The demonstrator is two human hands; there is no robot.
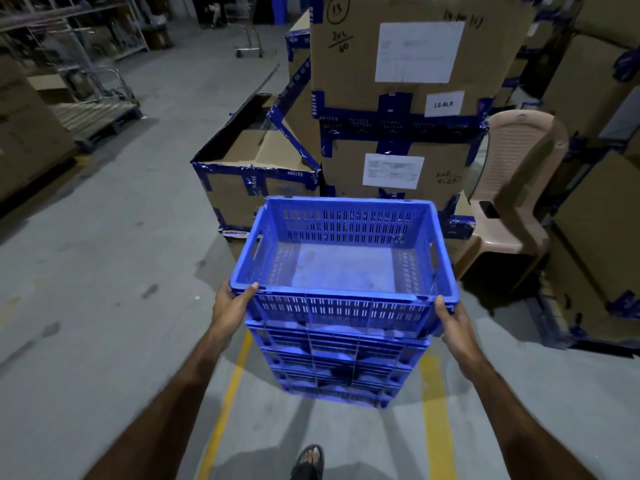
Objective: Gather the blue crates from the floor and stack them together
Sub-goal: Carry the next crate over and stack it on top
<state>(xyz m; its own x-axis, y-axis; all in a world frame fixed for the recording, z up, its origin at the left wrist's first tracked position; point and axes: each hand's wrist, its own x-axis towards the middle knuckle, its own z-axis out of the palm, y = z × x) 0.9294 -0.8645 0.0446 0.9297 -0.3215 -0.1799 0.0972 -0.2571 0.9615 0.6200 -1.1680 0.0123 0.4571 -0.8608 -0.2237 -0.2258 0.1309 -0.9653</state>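
My left hand (231,301) and right hand (453,322) show only thumbs and backs; I can't see the fingers, which are behind the top crate's (341,258) corners. The stack (334,370) under it is mostly covered, so I can't count its crates or see how they nest. My foot (309,460) is cut off at the bottom edge. The chair (512,188) is half hidden by boxes (408,81). The print on their labels (393,170) is too small to read. The far racks (69,36) are dark and blurred.
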